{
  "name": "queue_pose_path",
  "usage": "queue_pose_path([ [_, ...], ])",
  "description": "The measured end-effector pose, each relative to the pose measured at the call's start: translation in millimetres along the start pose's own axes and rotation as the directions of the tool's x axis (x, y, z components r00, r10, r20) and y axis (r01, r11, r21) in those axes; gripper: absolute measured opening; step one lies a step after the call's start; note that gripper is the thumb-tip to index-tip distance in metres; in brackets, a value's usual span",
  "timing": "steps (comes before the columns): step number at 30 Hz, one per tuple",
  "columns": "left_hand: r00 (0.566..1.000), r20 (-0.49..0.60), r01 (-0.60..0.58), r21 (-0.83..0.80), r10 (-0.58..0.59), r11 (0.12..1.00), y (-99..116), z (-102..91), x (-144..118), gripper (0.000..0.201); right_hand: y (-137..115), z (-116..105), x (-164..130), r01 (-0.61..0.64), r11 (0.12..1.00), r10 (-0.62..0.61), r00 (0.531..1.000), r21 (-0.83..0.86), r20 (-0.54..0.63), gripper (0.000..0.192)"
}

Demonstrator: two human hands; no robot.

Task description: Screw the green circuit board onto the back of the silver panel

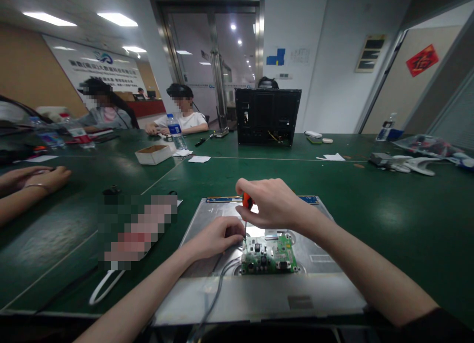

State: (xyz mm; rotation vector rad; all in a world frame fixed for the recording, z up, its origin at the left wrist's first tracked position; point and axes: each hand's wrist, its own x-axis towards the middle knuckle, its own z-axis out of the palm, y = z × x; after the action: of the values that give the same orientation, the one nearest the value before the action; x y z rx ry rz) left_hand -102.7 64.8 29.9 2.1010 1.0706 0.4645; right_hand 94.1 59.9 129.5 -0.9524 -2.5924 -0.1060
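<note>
A green circuit board (272, 256) lies on the metal back of a flat display panel (314, 293). My right hand (272, 202) is closed around the orange handle of a screwdriver (247, 201), held upright. Its thin shaft points down to the board's upper left corner. Beside the tip, my left hand (218, 236) has its fingers curled and pressed together at that corner; whatever they pinch is hidden. Dark cables (218, 288) run from the board's left side toward the table's front edge.
On the green table (388, 224), a blurred-out item with a white strap (105, 286) lies left of the panel. Further back are a small open box (153, 154), a bottle (176, 130) and a black monitor housing (268, 116). A co-worker's hands (46, 180) rest at far left; two people sit beyond.
</note>
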Motion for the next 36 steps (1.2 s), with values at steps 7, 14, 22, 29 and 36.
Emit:
queue_pose_path([
  [7, 1.0, -0.008, 0.006, -0.003, -0.006, 1.0, -0.9, 0.8, 0.7, 0.007, -0.4, -1.1, -0.4, -0.012, 1.0, 0.013, 1.0, -0.027, 0.023, 0.015],
  [14, 1.0, -0.003, -0.006, 0.006, 0.006, 1.0, -1.8, -0.2, 0.7, 0.007, 1.2, 1.3, 0.1, 0.002, 1.0, -0.002, 1.0, -0.016, 0.023, 0.024],
  [22, 1.0, -0.006, 0.017, 0.008, -0.017, 1.0, -2.7, 0.0, 1.0, 0.008, -1.0, -0.7, -1.1, 0.019, 1.0, -0.019, 1.0, 0.007, 0.018, 0.021],
  [29, 1.0, -0.01, 0.003, 0.007, -0.002, 1.0, 0.1, 0.0, 0.4, 0.008, -1.0, 1.3, -0.8, -0.011, 1.0, 0.011, 1.0, -0.018, 0.014, 0.021],
  [36, 1.0, -0.002, 0.001, 0.005, -0.001, 1.0, 0.0, -0.5, 0.5, 0.008, 0.4, 2.0, -0.5, -0.02, 0.999, 0.021, 1.0, -0.035, 0.02, 0.025],
])
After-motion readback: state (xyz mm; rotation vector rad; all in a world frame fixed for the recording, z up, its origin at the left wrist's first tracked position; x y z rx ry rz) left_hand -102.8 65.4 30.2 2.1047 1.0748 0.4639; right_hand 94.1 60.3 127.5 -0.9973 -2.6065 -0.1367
